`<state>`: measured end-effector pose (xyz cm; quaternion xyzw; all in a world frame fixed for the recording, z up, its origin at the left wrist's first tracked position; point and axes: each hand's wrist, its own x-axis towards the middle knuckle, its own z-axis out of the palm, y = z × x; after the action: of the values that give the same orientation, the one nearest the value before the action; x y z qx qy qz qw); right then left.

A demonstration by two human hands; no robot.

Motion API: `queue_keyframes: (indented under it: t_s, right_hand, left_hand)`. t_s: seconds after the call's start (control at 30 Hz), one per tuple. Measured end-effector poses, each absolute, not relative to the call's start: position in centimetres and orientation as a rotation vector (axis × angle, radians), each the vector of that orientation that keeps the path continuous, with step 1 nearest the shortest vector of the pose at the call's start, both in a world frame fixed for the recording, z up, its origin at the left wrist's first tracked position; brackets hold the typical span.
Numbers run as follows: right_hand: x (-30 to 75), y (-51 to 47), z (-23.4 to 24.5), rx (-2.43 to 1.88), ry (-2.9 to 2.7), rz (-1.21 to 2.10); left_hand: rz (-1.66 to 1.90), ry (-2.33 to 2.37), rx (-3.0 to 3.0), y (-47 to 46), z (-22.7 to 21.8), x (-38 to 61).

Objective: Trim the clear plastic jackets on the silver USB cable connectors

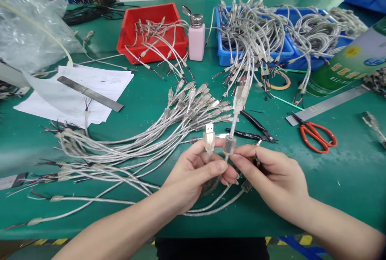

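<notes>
Near the front middle of the table, my left hand (pixel 202 171) is closed on a USB cable, thumb against fingers, with its white-clear USB plug (pixel 209 137) sticking up. Close beside it, my right hand (pixel 271 171) pinches a second USB cable at the grey ferrite bead (pixel 229 145); this cable's clear plug (pixel 241 95) points up and away. Fingers hide part of both cables. Behind and left of my hands lies a bundle of silvery USB cables (pixel 144 141), plugs toward the middle, stripped wire ends to the left.
Black-handled cutters (pixel 256 129) lie just behind my hands, red-handled scissors (pixel 318 135) to the right. A red bin (pixel 120 42), a pink pump bottle (pixel 196 42) and blue bins of cables (pixel 224 56) stand behind. Papers (pixel 39 103) carry a metal ruler (pixel 90 93); a green-white cylinder (pixel 346 58) stands right.
</notes>
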<state>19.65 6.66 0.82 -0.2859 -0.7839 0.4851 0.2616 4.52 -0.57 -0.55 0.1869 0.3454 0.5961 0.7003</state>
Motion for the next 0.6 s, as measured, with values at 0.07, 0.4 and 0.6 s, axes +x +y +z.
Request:
queue_keyframes:
  t_s: [0.07, 0.4, 0.6]
  right_hand:
    - [19.7, 6.5, 0.6, -0.766, -2.067, 1.388]
    - [19.2, 6.7, 0.7, -0.713, -2.051, 1.342]
    - [19.6, 7.5, 0.9, -0.837, -2.156, 1.115]
  left_hand:
    - [1.327, 0.768, 0.42, -0.5, -0.6, 4.5]
    - [1.262, 0.733, 0.406, -0.4, -0.4, 4.3]
    - [1.266, 0.734, 0.368, -0.4, -0.3, 4.2]
